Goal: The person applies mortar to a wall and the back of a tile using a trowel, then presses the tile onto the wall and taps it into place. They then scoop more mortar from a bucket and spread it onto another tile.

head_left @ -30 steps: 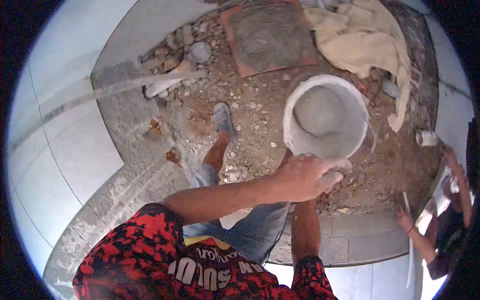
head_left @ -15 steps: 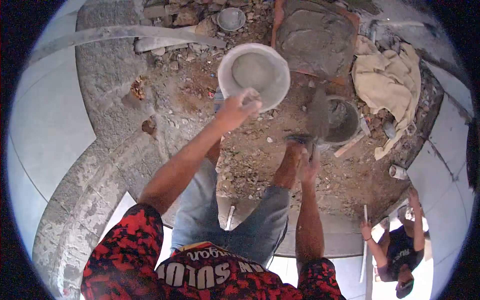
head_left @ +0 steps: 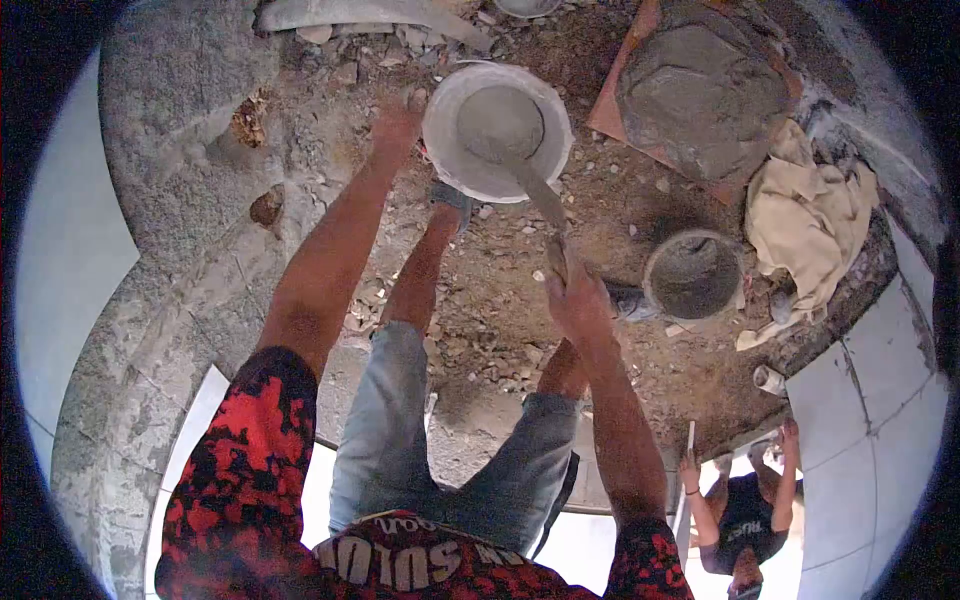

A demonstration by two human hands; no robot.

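Right hand (head_left: pixel 580 305): fingers clamped on grey mortar-coated trowel (head_left: pixel 541 198) | Left hand (head_left: pixel 397 124): beside round white bucket (head_left: pixel 447 142), finger state indeterminable | Risk: blade tilt could spill mortar (head_left: pixel 500 120)

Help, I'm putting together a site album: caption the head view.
Right hand holds a trowel-like tool at a white bucket of grey mix, left hand beside the rim.

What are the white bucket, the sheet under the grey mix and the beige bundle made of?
White bucket: probably plastic, matte; smooth, thin wall, smeared grey. Sheet: reddish, flat, thin; wood or plastic, can't tell. Beige bundle: woven fabric or sacking, dull; soft folds.
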